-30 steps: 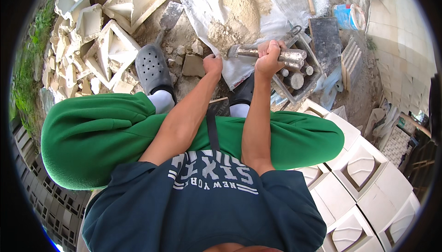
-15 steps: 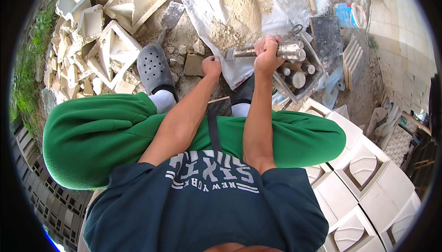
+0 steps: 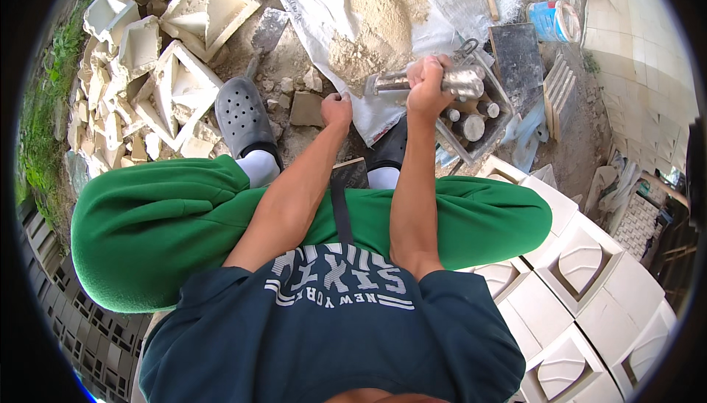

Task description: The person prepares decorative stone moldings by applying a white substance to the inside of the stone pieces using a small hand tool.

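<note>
In the head view, the only one, read the clock from the middle of the picture. Your right hand [image 3: 428, 86] is near 1 o'clock, its fingers wrapped and clamped around a silvery tool [image 3: 465, 83]. The tool lies crosswise in your fist: the thick, rounded end points to about 3 o'clock, near the metal box [image 3: 493, 138], and the narrower, flattened end points to about 9 o'clock, beside the mound of pale powder [image 3: 383, 13].

Your left hand [image 3: 337, 110] is just short of 12 o'clock, fingers curled together at the edge of the white sheet [image 3: 317, 5]. You cannot tell from here whether they pinch it.

The tool looks stiff and, by its thick end, probably heavy on that side, so a hold close to the bulk should balance better than one near the flattened tip. Its rough, crusted-looking surface may give grip, though loose dust could let it slide in your palm. The sheet looks thin and limp; take it by a folded edge, since a single layer may slip or tear. In the box at 2 o'clock, silvery cylinders [image 3: 473, 128] sit just beneath your right hand.
</note>
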Action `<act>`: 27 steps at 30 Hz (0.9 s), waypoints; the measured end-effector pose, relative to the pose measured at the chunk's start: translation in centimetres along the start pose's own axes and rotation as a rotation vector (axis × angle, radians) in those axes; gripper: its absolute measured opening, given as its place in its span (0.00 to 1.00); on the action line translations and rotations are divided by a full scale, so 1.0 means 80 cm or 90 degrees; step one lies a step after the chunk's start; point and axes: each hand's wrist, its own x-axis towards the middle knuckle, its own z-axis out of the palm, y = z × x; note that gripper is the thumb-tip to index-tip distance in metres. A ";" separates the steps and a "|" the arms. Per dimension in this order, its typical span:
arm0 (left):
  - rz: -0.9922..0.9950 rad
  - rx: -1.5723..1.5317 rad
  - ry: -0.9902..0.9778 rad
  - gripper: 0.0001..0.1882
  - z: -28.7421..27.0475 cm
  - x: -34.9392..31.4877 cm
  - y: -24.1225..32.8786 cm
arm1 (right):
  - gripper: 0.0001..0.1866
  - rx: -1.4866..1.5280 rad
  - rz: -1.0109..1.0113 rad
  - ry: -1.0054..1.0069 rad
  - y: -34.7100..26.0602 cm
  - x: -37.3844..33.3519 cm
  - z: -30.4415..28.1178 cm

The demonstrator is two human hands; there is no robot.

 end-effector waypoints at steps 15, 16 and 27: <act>-0.112 -0.125 -0.224 0.18 0.019 -0.054 -0.015 | 0.13 0.028 -0.181 0.060 -0.087 0.007 -0.057; -0.109 -0.125 -0.221 0.18 0.018 -0.048 -0.018 | 0.13 0.013 -0.171 0.066 -0.081 0.007 -0.051; -0.144 -0.256 -0.253 0.18 -0.005 -0.016 0.005 | 0.10 0.025 -0.109 0.101 -0.053 0.000 0.013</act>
